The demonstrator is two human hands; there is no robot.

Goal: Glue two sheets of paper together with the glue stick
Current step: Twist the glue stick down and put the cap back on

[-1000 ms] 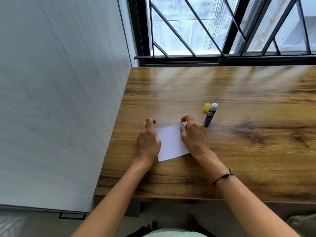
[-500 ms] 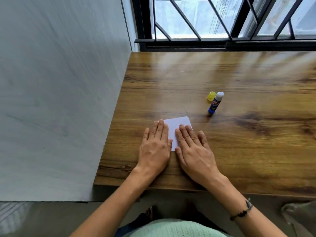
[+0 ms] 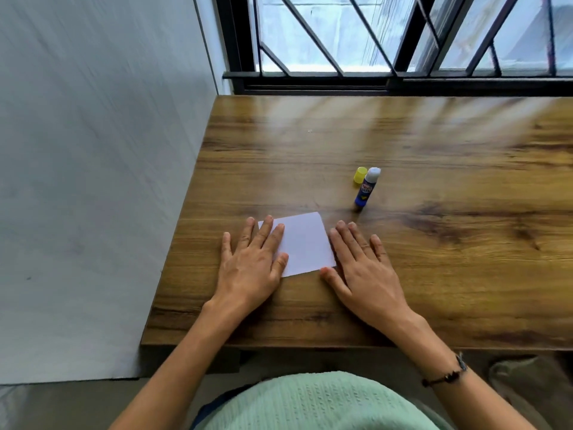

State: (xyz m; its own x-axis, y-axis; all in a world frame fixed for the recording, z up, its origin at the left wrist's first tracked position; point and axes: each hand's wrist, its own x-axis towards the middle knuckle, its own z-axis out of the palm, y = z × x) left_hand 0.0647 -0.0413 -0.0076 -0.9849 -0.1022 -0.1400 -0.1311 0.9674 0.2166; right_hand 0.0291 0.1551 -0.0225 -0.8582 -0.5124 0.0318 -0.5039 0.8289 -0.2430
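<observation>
Paper (image 3: pixel 302 243): white sheet stack, flat on the wooden table (image 3: pixel 434 274) near its front left corner. Only one face shows; whether two sheets lie under it cannot be told from this view.

Left hand (image 3: pixel 251 263): spread flat, fingers straight, palm down. Index and middle fingers and the thumb lie on the paper's left margin; the other fingers and the palm rest on bare table just beside it. Holds nothing; presses only.

Right hand (image 3: pixel 362 268): spread flat, fingers straight, palm down on the table. Thumb tip touches the paper's near right corner; index finger lies along or just off the right edge, contact not certain. Holds nothing.

Glue stick (image 3: pixel 366 189): blue body, white glue end exposed, lying on the table beyond and to the right of the paper, apart from both hands. Yellow cap (image 3: pixel 359 175): off, lying just beside the stick's open end.

Task state, as judged: glue appears applied and the sheets laid together, since the stick is set down uncapped and both hands are flattening the paper. Step in hand is pressing or smoothing the bond. Left to do, probably: finish the press across the middle and far edge, check alignment, recap the stick.

Surroundings: grey wall (image 3: pixel 93 181) at left, barred window (image 3: pixel 387 41) behind the table, a cord bracelet (image 3: pixel 446 375) on the right wrist.
</observation>
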